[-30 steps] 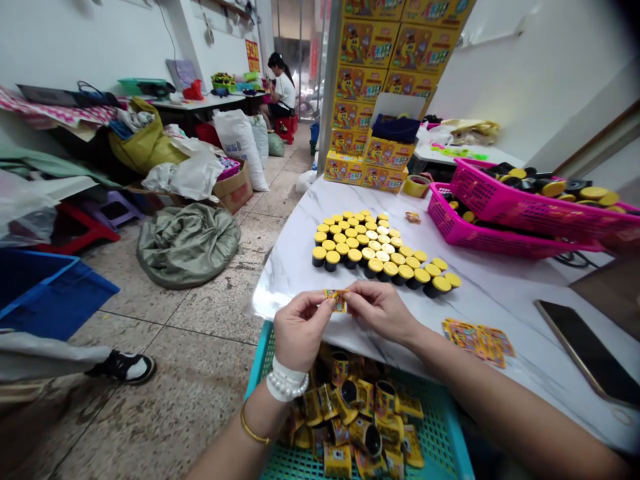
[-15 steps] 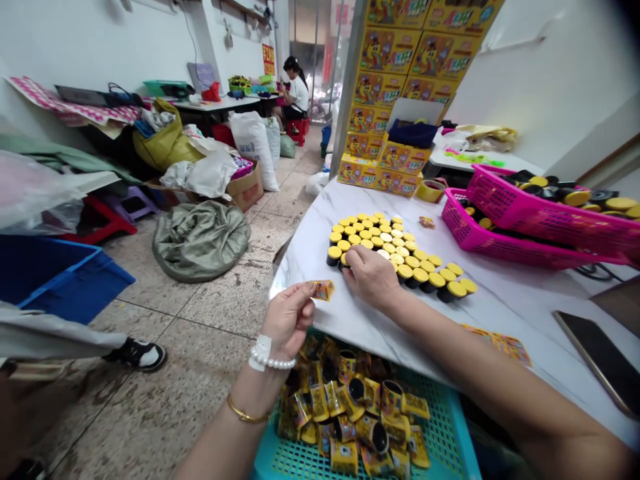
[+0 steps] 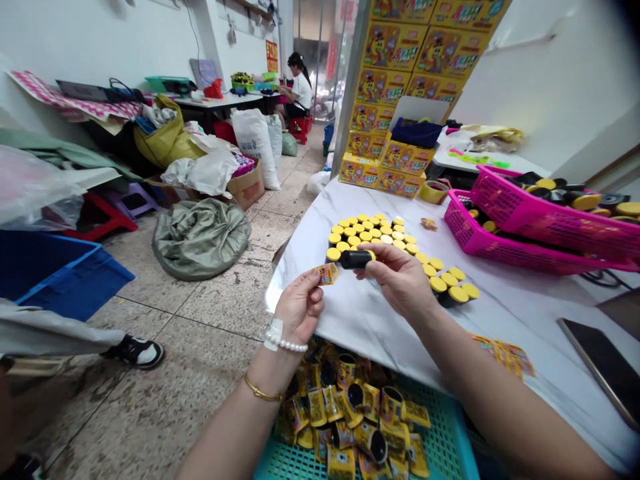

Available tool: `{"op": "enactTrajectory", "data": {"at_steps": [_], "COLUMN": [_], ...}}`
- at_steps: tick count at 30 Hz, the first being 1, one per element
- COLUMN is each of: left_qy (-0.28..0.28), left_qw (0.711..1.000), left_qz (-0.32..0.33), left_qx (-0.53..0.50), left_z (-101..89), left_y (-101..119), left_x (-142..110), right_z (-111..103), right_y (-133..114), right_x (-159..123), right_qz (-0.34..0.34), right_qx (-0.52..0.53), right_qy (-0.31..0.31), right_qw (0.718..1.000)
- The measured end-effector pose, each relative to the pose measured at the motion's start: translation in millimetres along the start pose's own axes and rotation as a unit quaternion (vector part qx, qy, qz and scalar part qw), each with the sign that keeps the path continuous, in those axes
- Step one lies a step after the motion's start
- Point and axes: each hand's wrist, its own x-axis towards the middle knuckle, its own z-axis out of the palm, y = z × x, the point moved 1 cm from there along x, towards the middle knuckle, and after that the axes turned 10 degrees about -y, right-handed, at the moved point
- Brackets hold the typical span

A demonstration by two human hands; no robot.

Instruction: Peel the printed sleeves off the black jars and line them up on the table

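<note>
Between the thumb and fingers of my left hand [image 3: 301, 301] is a small printed yellow sleeve [image 3: 328, 273], pinched by its left end. My right hand [image 3: 397, 275] grips a black cup with a yellow lid [image 3: 356, 259], tipped on its side with the black end facing the sleeve. Cup and sleeve are close together; whether they touch I cannot tell. Behind my right hand, several black cups with yellow lids [image 3: 367, 235] stand upright in rows on the white table [image 3: 345, 320]. Below the table edge, a teal basket [image 3: 445, 427] holds several cups wrapped in printed sleeves [image 3: 370, 400].
Flat printed sleeves [image 3: 505, 353] and a phone [image 3: 600, 363] lie on the right of the table. Pink baskets [image 3: 500, 250] of cups, a tape roll [image 3: 433, 192] and stacked yellow boxes [image 3: 385, 127] stand farther back. A person [image 3: 300, 90] sits in the distance; another's leg shows at left.
My right hand has lifted a cup from the front of the rows and tipped it sideways. My left hand has moved slightly up and right with the sleeve.
</note>
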Motion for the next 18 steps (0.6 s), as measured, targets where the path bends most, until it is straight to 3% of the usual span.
{"op": "enactTrajectory", "data": {"at_steps": [3, 8, 11, 15, 18], "left_qy": [-0.011, -0.023, -0.031, -0.029, -0.029], "left_qw": [0.999, 0.998, 0.999, 1.000, 1.000], "left_qz": [-0.012, -0.023, -0.016, -0.004, 0.002], "left_qx": [-0.030, -0.050, -0.021, -0.002, 0.004], "left_z": [5.1, 6.5, 4.2, 2.6, 3.0], "left_y": [-2.9, -4.9, -6.8, -9.7, -10.8], "left_x": [4.0, 4.3, 3.2, 3.2, 3.8], "right_z": [2.4, 2.4, 1.6, 4.1, 6.2], "right_y": [-2.3, -1.1, -3.9, -12.4, -16.3], "right_x": [-0.7, -3.3, -6.5, -10.4, -11.6], "right_qz": [0.023, 0.049, 0.000, -0.093, -0.124], "right_qx": [0.019, -0.063, -0.164, -0.326, -0.375], "right_qy": [0.000, 0.008, 0.011, -0.004, -0.007], "right_qw": [1.000, 0.997, 0.986, 0.941, 0.918]}}
